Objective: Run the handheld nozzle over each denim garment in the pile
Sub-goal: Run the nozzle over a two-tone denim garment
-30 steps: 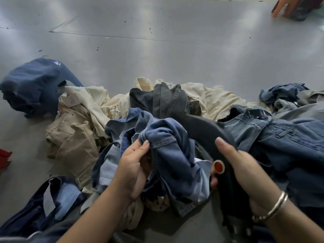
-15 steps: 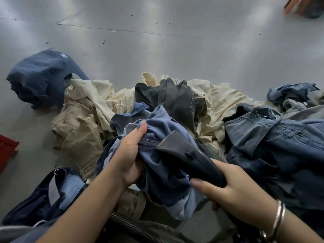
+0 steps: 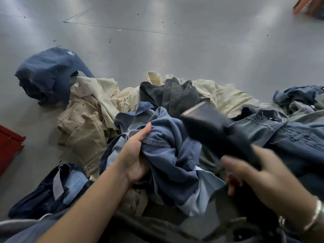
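Your left hand (image 3: pixel 135 159) grips a bunched fold of the blue garment (image 3: pixel 172 155), thumb lying along a stitched seam; the cloth is soft, mid-blue denim with a paler inner face showing at its lower edge. Your right hand (image 3: pixel 259 179) is wrapped round the handle of the nozzle (image 3: pixel 210 123), a dark, smooth, hard tool blurred by motion, with a flat, wide mouth edged in a lighter rim. The mouth sits just above the garment's upper right, over the dark grey garment (image 3: pixel 175 97); whether it touches cloth you cannot tell. Metal bangles (image 3: pixel 315 216) circle your right wrist.

The pile spreads across a smooth, glossy grey floor (image 3: pixel 157 41). Crumpled cream cloth (image 3: pixel 226 97) lies behind, stiff tan trousers (image 3: pixel 85 130) with topstitching and rivets to the left, heavy blue jeans (image 3: pixel 289 137) with belt loops to the right. A rounded navy bundle (image 3: pixel 47 72) sits apart at far left, and a dark navy piece (image 3: pixel 52 190) with a pale lining lies near your left forearm. A ribbed hose (image 3: pixel 140 227) runs along the bottom. A red object (image 3: pixel 8 146) shows at the left edge.
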Tool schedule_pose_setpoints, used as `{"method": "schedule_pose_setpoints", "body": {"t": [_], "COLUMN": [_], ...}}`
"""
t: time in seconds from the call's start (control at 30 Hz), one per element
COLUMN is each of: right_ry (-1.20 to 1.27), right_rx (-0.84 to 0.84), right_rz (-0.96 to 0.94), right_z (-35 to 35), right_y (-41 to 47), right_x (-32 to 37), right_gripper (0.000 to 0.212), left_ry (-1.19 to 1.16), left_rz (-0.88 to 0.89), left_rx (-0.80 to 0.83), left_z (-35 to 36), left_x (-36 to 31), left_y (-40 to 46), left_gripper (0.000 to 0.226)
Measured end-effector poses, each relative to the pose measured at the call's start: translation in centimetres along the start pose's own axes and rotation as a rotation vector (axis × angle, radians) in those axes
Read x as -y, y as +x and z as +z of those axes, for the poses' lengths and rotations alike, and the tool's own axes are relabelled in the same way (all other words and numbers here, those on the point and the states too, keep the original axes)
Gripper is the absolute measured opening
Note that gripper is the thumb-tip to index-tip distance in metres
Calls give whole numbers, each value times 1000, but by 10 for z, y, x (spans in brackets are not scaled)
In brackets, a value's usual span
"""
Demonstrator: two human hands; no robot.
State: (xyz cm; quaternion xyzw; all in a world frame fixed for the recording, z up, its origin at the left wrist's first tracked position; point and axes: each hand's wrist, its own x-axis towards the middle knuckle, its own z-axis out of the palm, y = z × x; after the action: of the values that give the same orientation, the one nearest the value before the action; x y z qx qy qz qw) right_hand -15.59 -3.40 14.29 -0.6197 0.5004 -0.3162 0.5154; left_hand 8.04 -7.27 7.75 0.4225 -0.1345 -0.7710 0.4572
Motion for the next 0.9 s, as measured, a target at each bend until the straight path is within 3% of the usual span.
{"method": "schedule_pose_setpoints", "body": {"t": [0.07, 0.13, 0.2, 0.27, 0.37, 0.47, 0.57, 0.67, 0.77, 0.9], "right_ry": [-68, -73, -43, 142, 321, 377, 373, 344, 363, 338], "right_rx": [132, 92, -131, -330, -405, -351, -202, -14, 102, 21], "right_rz": [11, 14, -20, 5, 89, 196, 310, 363, 417, 419], "right_z": [16, 24, 20, 6, -16, -19, -7, 15, 30, 31], "right_y": [0, 2, 8, 12, 13, 11, 3, -9, -17, -15], "right_x": [-4, -8, -10, -9, -6, -8, -15, -13, -9, -17], "right_gripper": [25, 16, 26, 45, 62, 61, 54, 39, 30, 34], "left_ry": [-11, 9, 12, -17, 145, 489, 719, 720, 728, 749], "left_rz": [-13, -26, -40, -3, 176, 360, 435, 422, 415, 450], "left_rx": [41, 69, 106, 140, 93, 2, 12, 69, 106, 129], "left_z": [1, 1, 1, 2, 3, 4, 1, 0, 3, 4], "left_x": [1, 2, 2, 3, 11, 28, 44, 53, 61, 66], "left_y": [1, 1, -1, -3, -2, -1, -2, -2, -3, -7], "left_gripper": [48, 50, 53, 49, 37, 33, 34, 42, 34, 36]}}
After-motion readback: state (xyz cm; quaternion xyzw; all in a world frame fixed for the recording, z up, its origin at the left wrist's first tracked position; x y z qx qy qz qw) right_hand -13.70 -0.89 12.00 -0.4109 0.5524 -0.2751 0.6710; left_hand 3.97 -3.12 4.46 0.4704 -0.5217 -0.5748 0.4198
